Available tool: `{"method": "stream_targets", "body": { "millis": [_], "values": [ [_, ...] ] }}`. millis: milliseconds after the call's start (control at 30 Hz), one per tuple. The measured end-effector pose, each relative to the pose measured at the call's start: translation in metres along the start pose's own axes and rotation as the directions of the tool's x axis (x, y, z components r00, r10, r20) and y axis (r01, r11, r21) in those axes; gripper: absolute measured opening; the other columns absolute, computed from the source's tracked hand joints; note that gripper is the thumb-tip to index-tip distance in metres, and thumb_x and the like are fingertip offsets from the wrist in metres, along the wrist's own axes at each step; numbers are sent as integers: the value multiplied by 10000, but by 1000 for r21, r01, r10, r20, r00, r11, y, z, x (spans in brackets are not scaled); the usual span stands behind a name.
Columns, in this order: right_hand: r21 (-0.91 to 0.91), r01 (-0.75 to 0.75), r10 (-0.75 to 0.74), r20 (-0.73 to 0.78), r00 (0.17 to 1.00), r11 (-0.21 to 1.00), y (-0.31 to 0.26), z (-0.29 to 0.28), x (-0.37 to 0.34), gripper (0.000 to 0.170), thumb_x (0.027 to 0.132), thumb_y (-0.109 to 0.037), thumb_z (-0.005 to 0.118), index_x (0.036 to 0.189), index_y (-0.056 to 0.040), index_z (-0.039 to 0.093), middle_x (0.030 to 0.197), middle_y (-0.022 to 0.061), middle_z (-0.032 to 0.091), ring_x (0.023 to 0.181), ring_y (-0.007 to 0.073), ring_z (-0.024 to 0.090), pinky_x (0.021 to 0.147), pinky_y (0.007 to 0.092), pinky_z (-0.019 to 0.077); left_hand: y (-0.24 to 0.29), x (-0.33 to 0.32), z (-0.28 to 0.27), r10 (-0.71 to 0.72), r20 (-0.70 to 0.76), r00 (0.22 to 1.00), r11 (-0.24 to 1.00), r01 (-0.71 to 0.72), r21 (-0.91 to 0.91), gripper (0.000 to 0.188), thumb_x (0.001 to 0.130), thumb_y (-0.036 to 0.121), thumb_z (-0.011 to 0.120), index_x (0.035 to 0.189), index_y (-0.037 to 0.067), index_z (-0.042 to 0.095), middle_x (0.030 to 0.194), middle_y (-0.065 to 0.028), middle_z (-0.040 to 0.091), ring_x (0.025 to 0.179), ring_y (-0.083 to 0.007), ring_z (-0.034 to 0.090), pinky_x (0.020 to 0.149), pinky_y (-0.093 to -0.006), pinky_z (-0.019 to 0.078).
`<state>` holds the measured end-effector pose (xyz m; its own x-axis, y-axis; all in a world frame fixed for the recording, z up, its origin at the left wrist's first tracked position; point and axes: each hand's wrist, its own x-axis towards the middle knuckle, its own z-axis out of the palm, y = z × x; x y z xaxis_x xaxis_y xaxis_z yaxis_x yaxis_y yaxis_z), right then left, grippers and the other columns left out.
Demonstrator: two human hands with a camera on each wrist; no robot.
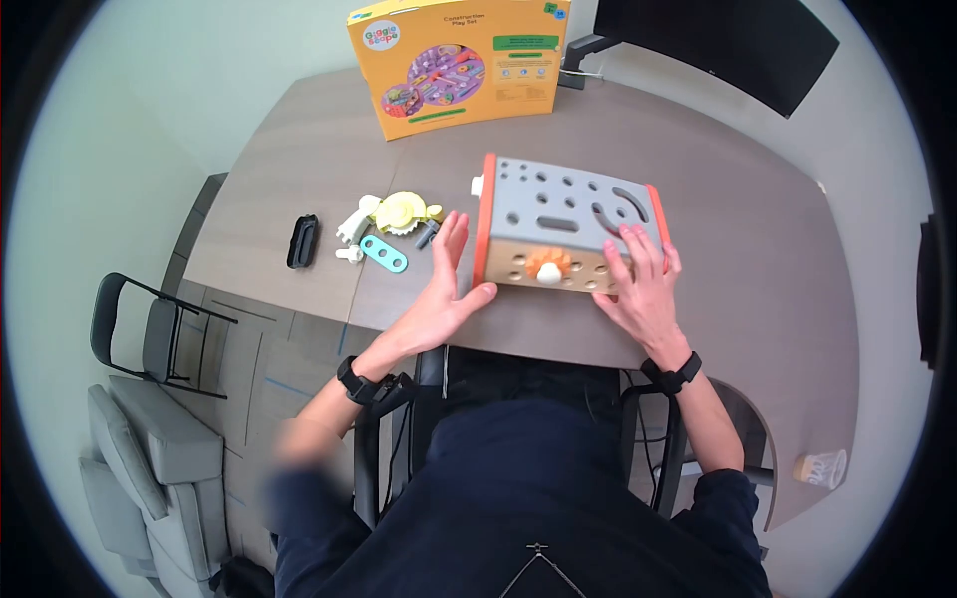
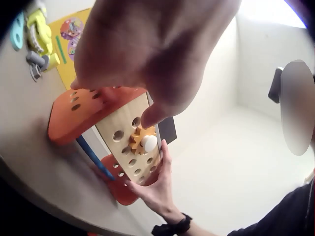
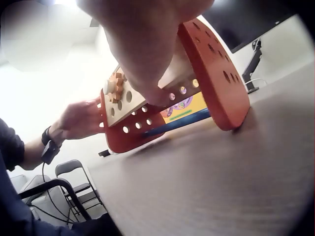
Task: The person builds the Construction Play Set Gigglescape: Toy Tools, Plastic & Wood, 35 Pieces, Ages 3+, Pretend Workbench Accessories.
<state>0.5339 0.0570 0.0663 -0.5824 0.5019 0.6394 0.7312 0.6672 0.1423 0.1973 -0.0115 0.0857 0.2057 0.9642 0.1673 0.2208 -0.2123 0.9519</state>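
A toy workbench [image 1: 573, 194] has a grey top with holes and slots, red end panels [image 3: 216, 78] and a wooden front panel [image 2: 123, 125]. On that front panel sits an orange gear [image 2: 138, 140] with a white knob [image 1: 549, 273] at its centre. My right hand [image 1: 646, 284] grips the bench's right end, fingers over the grey top and thumb low on the front. Beside the left end panel is my left hand [image 1: 446, 289], its fingers extended and its thumb toward the panel. A blue rod [image 3: 182, 123] runs between the end panels underneath.
Left of the bench lie yellow and white toy parts [image 1: 399, 212], a teal strip with holes [image 1: 384, 254] and a black tray-like piece [image 1: 303, 241]. A yellow play-set box [image 1: 459, 70] stands behind, near a monitor [image 1: 718, 50]. A cup [image 1: 820, 468] is at the right edge.
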Motion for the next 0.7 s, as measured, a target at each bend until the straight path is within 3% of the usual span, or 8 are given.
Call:
{"method": "stream_targets", "body": {
  "millis": [167,233,300,367,400,500,533,700],
  "values": [
    [369,-333,372,-38,927,868,1,-32,27,1074,703,-238,945,1624,-90,411,1560,152,505,1491,325,461,1191,549,342,-8,-4,-16,-10,-59,998,923,-13,-385,974,1075,688,459,1728,221,-92,1808,-182,-32,1674,-360,-23,1331,-583,43],
    [592,-538,604,106,790,601,-14,-45,35,1069,741,-228,939,1638,-58,384,1565,166,502,1467,311,489,1180,503,399,-3,-4,-15,-31,-28,999,955,21,-296,1039,1038,773,422,1732,182,-77,1808,-184,-19,1672,-371,6,1326,-602,70],
    [826,-509,642,258,722,241,-26,-50,34,936,886,-216,845,1644,7,342,1547,175,531,1390,256,546,1142,405,466,-1,-3,-13,-61,29,998,981,65,-184,1058,1034,773,437,1733,158,-67,1807,-187,-9,1671,-375,29,1326,-600,90],
    [889,-430,614,430,662,-159,-36,-48,22,870,943,-204,789,1642,35,328,1529,172,551,1354,227,570,1126,380,480,2,-4,-8,-51,114,992,976,74,-207,933,1100,555,489,1727,103,-33,1800,-210,21,1673,-361,32,1335,-542,104],
    [842,-478,554,529,642,-249,-42,-55,17,720,1021,-212,692,1608,48,365,1485,148,588,1361,215,564,1121,379,484,4,-4,-4,-45,157,987,973,79,-218,877,1133,446,515,1725,75,-16,1796,-222,36,1674,-354,34,1339,-513,111],
    [699,-546,400,714,575,-462,-58,-60,2,619,1048,-267,667,1543,36,450,1431,126,614,1319,185,567,1097,357,481,14,-6,12,-52,273,961,962,121,-243,879,1121,319,572,1723,62,-14,1787,-225,84,1671,-331,74,1338,-488,140],
    [672,-600,360,740,568,-434,-61,-58,-8,536,1079,-333,624,1469,21,526,1372,99,626,1256,153,563,1055,326,479,30,-9,16,-135,325,936,923,238,-302,857,1111,212,582,1719,41,2,1770,-221,145,1655,-306,146,1333,-464,180],
    [629,-727,307,774,553,-275,-77,-60,-37,485,1116,-354,566,1389,45,604,1202,69,663,1098,111,576,950,306,492,16,-37,28,-190,313,931,947,258,-192,786,1093,103,530,1709,14,49,1713,-235,273,1611,-309,258,1305,-468,263]
  ]
}}
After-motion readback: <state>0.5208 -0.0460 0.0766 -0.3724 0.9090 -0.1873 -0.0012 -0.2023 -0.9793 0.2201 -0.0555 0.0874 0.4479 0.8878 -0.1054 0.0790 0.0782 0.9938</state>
